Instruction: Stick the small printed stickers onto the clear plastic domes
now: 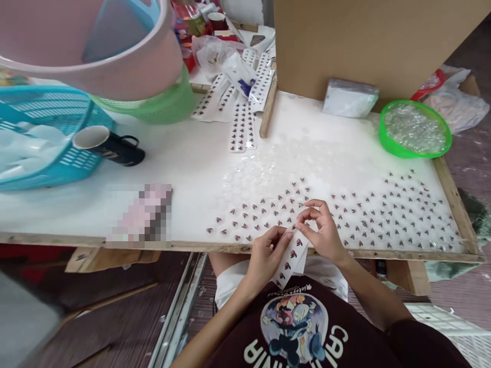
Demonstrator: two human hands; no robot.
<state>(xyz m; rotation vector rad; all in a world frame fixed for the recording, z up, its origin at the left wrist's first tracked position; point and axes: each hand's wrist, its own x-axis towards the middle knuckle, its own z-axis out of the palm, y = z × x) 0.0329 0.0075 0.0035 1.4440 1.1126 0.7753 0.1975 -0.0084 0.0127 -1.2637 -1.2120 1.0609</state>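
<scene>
My left hand (266, 253) holds a white sticker sheet (290, 258) at the front edge of the white table (184, 179). The sheet carries rows of small dark printed figures. My right hand (321, 227) pinches at the top of that sheet with thumb and forefinger, fingers curled. Just beyond both hands, many small clear domes with dark stickers (383, 214) lie in rows across the tabletop. Bare clear domes (268, 163) spread out behind them.
A green bowl of clear domes (414, 128) sits back right beside a wrapped white packet (350, 97) and a cardboard wall (368, 41). More sticker sheets (241, 110) lie at the back. Left are a blue basket (46, 133), a black mug (111, 145), and pink (95, 46) and green tubs (164, 105).
</scene>
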